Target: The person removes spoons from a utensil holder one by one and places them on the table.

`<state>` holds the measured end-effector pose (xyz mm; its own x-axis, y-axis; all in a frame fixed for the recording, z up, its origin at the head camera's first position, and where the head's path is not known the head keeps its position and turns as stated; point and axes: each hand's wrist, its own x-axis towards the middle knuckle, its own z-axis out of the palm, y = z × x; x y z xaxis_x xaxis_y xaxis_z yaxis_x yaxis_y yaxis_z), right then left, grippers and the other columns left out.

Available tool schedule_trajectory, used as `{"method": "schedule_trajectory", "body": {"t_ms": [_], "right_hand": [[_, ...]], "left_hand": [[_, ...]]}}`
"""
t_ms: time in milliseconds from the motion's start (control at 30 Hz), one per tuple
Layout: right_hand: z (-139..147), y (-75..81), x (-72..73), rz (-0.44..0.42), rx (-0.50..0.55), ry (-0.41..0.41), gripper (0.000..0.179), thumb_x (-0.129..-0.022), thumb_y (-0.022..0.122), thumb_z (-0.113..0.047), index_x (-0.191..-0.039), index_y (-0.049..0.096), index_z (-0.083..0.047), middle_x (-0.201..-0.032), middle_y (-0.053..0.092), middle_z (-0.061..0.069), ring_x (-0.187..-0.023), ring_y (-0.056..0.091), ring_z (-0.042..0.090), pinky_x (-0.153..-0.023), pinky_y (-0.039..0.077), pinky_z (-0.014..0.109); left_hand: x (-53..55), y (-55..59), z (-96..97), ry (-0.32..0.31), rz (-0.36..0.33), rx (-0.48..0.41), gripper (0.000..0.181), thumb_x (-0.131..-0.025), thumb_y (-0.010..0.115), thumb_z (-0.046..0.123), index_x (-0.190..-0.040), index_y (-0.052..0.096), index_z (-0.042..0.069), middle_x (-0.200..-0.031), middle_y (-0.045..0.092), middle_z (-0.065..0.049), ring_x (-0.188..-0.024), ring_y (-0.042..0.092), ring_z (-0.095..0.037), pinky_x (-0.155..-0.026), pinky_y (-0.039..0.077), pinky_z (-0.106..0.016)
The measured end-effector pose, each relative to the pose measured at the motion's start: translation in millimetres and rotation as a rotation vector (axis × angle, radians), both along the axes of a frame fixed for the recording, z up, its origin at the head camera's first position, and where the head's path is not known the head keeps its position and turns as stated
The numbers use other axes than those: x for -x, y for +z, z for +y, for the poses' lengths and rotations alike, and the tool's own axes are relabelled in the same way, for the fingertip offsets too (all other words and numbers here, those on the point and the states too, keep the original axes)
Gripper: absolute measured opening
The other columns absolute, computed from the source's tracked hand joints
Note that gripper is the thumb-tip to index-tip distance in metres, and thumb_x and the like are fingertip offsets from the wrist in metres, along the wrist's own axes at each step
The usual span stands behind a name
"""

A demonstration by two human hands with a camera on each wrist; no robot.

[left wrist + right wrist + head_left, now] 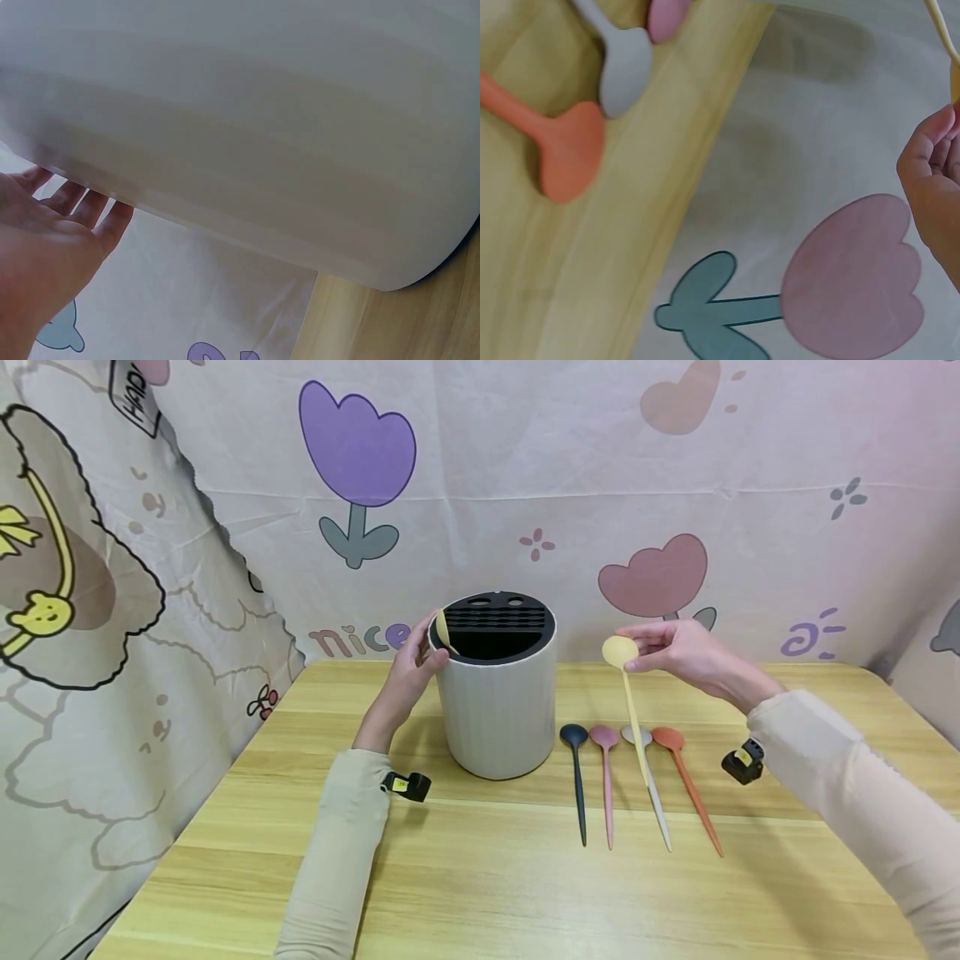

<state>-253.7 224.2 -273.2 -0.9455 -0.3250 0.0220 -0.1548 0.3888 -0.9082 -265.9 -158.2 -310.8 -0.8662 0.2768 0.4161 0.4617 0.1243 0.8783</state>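
A white, ribbed utensil holder [498,718] with a black slotted top [504,620] stands upright on the table. My left hand [411,675] holds it at the left side of the rim, thumb at the front. The left wrist view shows the fingers [114,225] bent against the holder's side. A yellow spoon head [442,628] pokes up inside the left rim beside this hand. In my right hand [678,652], a yellow spoon [619,652] is pinched by its round head, handle slanting down. The right wrist view shows only part of that hand [937,169] and spoon.
Right of the holder, several spoons lie side by side: dark blue [574,737], pink [604,737], grey [658,810] and orange [669,739]. The raised yellow handle crosses in front of the grey one. A patterned cloth [480,485] hangs behind the wooden table [480,877].
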Motion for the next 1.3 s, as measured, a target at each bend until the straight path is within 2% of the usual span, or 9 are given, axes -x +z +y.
{"method": "schedule_trajectory", "body": {"t_ms": [167,400,533,867,1100,1300], "right_hand": [[10,-11.2,-0.8,-0.024,-0.024,0.014,0.062,-0.085,0.075,-0.01,-0.139,0.047,0.004,-0.098,0.064,0.0,-0.093,0.056,0.01,-0.084,0.047,0.018],[25,-24.7,-3.2,-0.05,-0.002,0.06,0.063,-0.085,0.073,-0.005,-0.139,0.043,0.011,-0.096,0.066,0.001,-0.089,0.06,0.009,-0.084,0.049,0.019],[33,-30.6,-4.1,-0.055,-0.033,0.062,0.063,-0.085,0.074,-0.005,-0.138,0.044,0.01,-0.096,0.065,0.003,-0.089,0.06,0.009,-0.083,0.05,0.02],[52,-45.9,-5.0,-0.096,-0.1,0.076,0.065,-0.083,0.075,-0.008,-0.137,0.044,0.013,-0.098,0.065,0.007,-0.089,0.06,0.01,-0.082,0.049,0.02],[69,-55.7,-8.9,-0.08,-0.183,0.068,0.061,-0.084,0.075,-0.011,-0.135,0.049,0.008,-0.097,0.059,0.007,-0.088,0.053,0.012,-0.08,0.047,0.022],[83,-64.6,-11.4,-0.095,-0.18,0.068,0.061,-0.084,0.074,-0.01,-0.136,0.047,0.01,-0.096,0.056,0.006,-0.087,0.051,0.01,-0.078,0.047,0.023]], "left_hand": [[0.0,0.0,-0.2,0.001,0.002,0.0,0.126,-0.064,0.061,0.084,-0.153,0.021,0.003,-0.154,0.029,-0.015,-0.142,0.025,-0.023,-0.115,0.02,-0.04],[1.6,-0.6,0.4,-0.004,0.012,-0.014,0.126,-0.064,0.061,0.083,-0.152,0.023,0.002,-0.152,0.032,-0.016,-0.14,0.029,-0.023,-0.114,0.022,-0.038],[2.4,-0.5,0.8,-0.017,0.024,-0.035,0.124,-0.067,0.063,0.081,-0.151,0.023,-0.001,-0.15,0.033,-0.02,-0.138,0.031,-0.026,-0.113,0.024,-0.036],[1.8,-1.0,0.9,-0.008,0.022,-0.031,0.125,-0.066,0.062,0.082,-0.151,0.023,0.0,-0.151,0.033,-0.019,-0.139,0.03,-0.025,-0.114,0.024,-0.035],[2.4,-1.4,1.1,-0.002,0.013,-0.017,0.126,-0.064,0.06,0.084,-0.152,0.022,0.001,-0.152,0.031,-0.016,-0.14,0.029,-0.023,-0.114,0.023,-0.035],[0.9,-0.1,0.9,0.001,0.011,-0.014,0.127,-0.064,0.06,0.084,-0.152,0.022,0.001,-0.152,0.031,-0.016,-0.14,0.029,-0.022,-0.114,0.023,-0.034]]}}
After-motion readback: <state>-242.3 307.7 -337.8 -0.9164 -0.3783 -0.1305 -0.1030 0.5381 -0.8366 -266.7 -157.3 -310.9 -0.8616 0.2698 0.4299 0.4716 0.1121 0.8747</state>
